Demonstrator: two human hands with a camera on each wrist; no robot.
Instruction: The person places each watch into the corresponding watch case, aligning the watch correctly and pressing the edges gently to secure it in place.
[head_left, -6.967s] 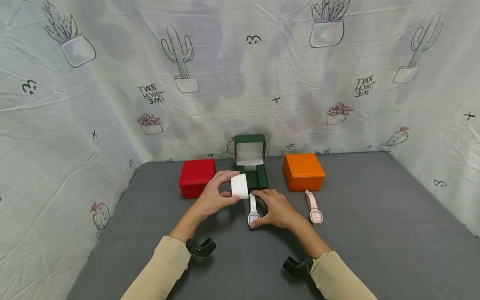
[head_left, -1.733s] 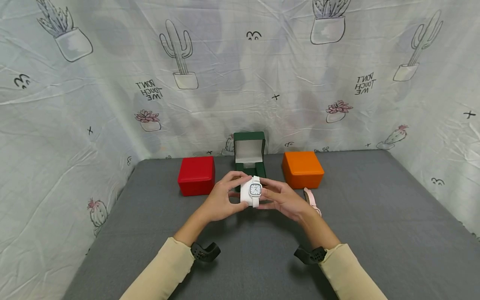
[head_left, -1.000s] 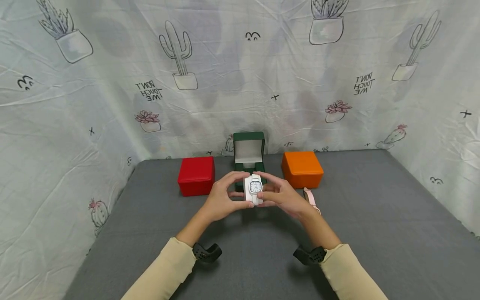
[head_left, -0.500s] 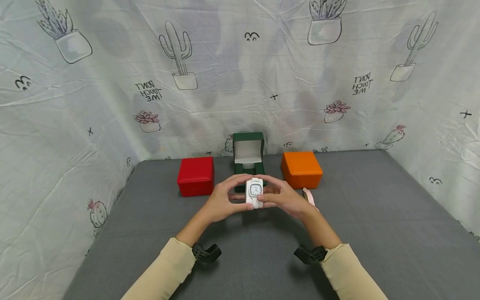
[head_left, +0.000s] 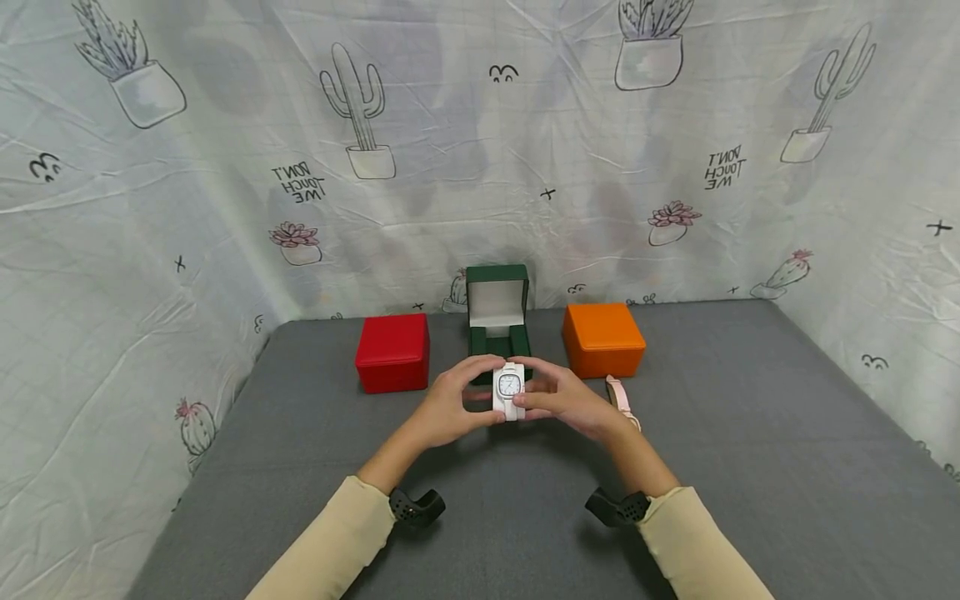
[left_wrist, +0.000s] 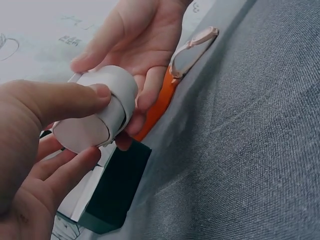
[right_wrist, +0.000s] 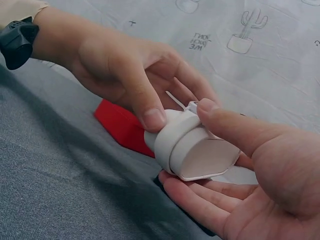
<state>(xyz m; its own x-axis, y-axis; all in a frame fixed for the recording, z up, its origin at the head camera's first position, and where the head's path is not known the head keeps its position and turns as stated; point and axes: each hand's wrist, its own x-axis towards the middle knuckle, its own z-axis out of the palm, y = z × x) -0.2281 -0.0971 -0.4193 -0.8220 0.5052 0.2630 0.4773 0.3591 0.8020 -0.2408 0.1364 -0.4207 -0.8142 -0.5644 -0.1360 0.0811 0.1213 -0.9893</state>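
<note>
A white wristwatch (head_left: 509, 384) with a squarish dial is wrapped round a white watch cushion (left_wrist: 80, 134). Both are held above the table, dial up in the head view. My left hand (head_left: 447, 406) grips the cushion from the left, thumb at the near side and fingers at the far side. From the right, my right hand (head_left: 576, 405) holds the watch and cushion, its thumb at the edge of the watch case. In the right wrist view, the strap (right_wrist: 172, 142) circles the cushion. Just behind the hands stands a green watch box (head_left: 498, 293), lid raised.
A closed red box (head_left: 392, 352) stands left of the green one, and a closed orange box (head_left: 604, 340) stands to its right. A pink wristwatch (head_left: 620, 395) lies before the orange box, partly hidden by my right hand. Patterned cloth hangs behind the grey table (head_left: 750, 433).
Seven seconds ago my left hand held the bare cushion while the watch lay on the table under my right hand. Now the watch is round the cushion. Lately both hands have come slightly nearer me.
</note>
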